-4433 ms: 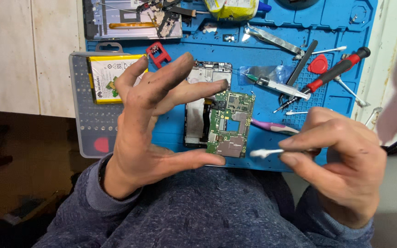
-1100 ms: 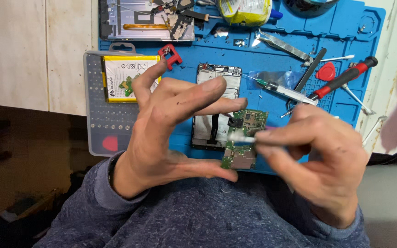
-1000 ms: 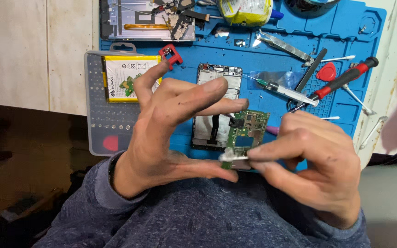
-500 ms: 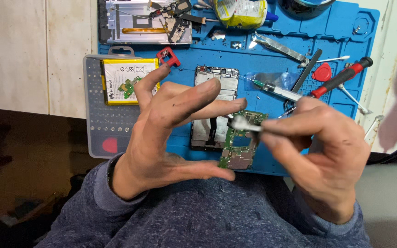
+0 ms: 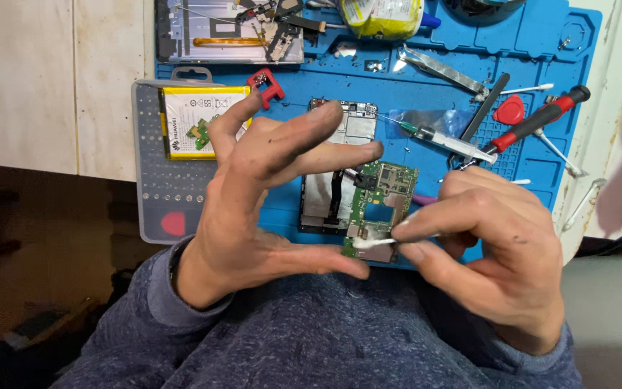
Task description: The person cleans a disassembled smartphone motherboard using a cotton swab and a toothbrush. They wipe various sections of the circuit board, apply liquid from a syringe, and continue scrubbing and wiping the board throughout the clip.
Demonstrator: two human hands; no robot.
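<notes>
Across the pale counter point(image 5: 23, 79) lies a blue work mat point(image 5: 412, 79) crowded with repair gear: a red-handled screwdriver point(image 5: 534, 126), a syringe point(image 5: 444, 140), metal tweezers point(image 5: 444, 70), a red pick point(image 5: 510, 112), a yellow glue bottle point(image 5: 383, 14) and a stripped phone frame point(image 5: 232, 32) along the far edge. Left of the mat sits a clear bit case point(image 5: 163, 194) with a yellow-edged battery point(image 5: 192, 122) on top and a small red clip point(image 5: 266, 85) at its corner. Below the counter's edge the room falls into dark shadow, and a blue-grey sweater fills the near foreground.

Held above an opened phone body point(image 5: 325, 194) on the mat, the green circuit board point(image 5: 379, 205) stands on end, its face showing metal shields, a square cut-out and tiny components. The left hand point(image 5: 253, 194) grips the board by its edges, thumb under the lower end and a fingertip at the upper end, other fingers spread. The right hand point(image 5: 491, 252) pinches a cotton swab point(image 5: 376, 243) between thumb and forefinger, its white tip touching the board's lower shield
</notes>
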